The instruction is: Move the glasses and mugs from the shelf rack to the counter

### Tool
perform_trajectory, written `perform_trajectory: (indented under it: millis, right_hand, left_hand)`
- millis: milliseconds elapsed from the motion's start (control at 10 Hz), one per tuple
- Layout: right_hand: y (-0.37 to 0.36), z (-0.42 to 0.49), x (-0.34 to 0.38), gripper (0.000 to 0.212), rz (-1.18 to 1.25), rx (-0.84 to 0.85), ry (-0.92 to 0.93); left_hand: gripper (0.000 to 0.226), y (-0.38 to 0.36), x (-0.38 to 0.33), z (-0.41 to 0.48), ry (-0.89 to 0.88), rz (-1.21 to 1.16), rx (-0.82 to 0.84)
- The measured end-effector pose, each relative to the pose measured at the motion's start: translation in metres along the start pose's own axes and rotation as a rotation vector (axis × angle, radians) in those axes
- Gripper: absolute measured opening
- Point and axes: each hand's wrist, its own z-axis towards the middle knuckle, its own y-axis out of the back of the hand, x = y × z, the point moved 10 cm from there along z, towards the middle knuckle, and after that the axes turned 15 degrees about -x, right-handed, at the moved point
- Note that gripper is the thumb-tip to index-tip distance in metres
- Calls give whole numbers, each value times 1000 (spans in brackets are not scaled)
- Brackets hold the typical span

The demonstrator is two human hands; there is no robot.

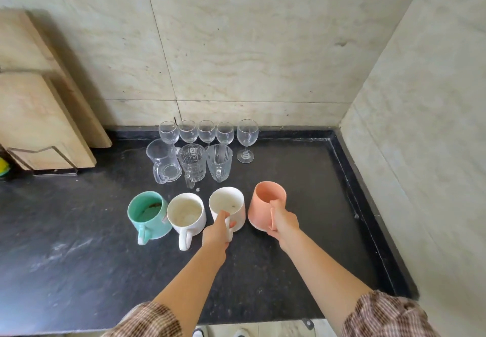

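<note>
On the black counter (302, 231) a front row of mugs stands: a green mug (147, 213), a white mug (186, 213), a second white mug (227, 205) and a tilted pink mug (265, 202). My left hand (218, 231) grips the handle of the second white mug. My right hand (284, 223) holds the pink mug by its handle. Behind them stand three clear glass mugs (193, 165), and at the wall a row of several wine glasses (207, 131). The shelf rack is out of view.
Wooden cutting boards (39, 105) lean against the wall at the left in a holder. Tiled walls close the corner at the back and right. The counter's raised black edge (368, 205) runs along the right side.
</note>
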Motion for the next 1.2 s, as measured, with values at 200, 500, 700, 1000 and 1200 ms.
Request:
perform_trajectory:
  millis: [200,500,700,1000,1200]
  right_hand:
    - [-10,3,-11,60,-14,-14,-13]
    - [-8,4,-37,59,-105,-28,-1]
    - [-3,0,-47,53,-112,-30,4]
    - [2,-9,-44,57,-179,-69,49]
    - [24,-25,-6,47,-377,-235,270]
  left_hand:
    - [38,2,3,8,-83,60,-91]
    - [30,12,13,5,-70,47,-98]
    - [30,18,17,4,-82,76,-90]
    - [31,23,16,8,-89,233,-42]
    - [37,38,-7,1,-287,421,-73]
